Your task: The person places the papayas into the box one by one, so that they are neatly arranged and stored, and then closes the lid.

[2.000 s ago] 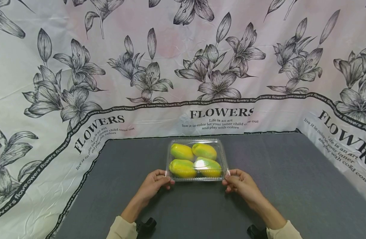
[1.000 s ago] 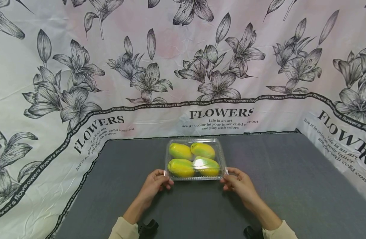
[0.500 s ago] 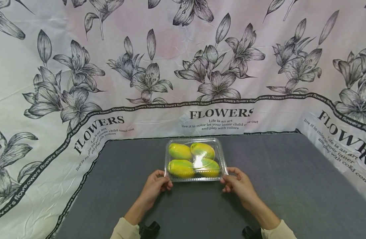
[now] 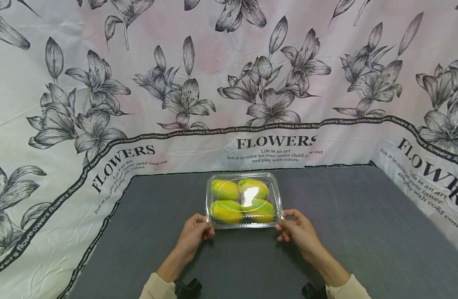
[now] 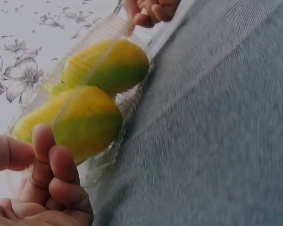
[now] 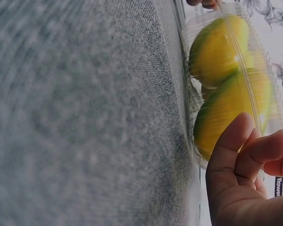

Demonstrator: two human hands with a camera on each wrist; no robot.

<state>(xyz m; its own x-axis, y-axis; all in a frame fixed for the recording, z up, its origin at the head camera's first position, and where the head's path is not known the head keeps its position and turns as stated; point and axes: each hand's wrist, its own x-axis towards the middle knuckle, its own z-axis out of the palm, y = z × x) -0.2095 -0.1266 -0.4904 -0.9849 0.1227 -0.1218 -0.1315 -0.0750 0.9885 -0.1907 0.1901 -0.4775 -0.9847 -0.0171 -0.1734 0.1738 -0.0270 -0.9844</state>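
A clear plastic clamshell box [image 4: 232, 224] holds several yellow-green mangoes [image 4: 227, 211], set in two rows under its lid. My left hand [image 4: 193, 236] pinches the box's near left corner between thumb and fingers. At the near right corner, my right hand [image 4: 298, 233] pinches the rim in the same way. The left wrist view shows two mangoes [image 5: 87, 122] through the ribbed wall, with the left fingers [image 5: 63, 165] at the corner. In the right wrist view the right fingers [image 6: 231, 141] grip the edge beside the mangoes [image 6: 231, 103].
The box is at the far middle of a dark grey cloth-covered table [image 4: 244, 265]. Behind and on both sides hangs a white and pink curtain [image 4: 199, 149] printed with lilies and lettering. Black wrist straps [image 4: 188, 287] sit at the sleeves.
Both hands keep their hold on the box. It has shifted slightly left over two seconds, and its tilt has changed a little, with the glare on the lid moving toward the far row.
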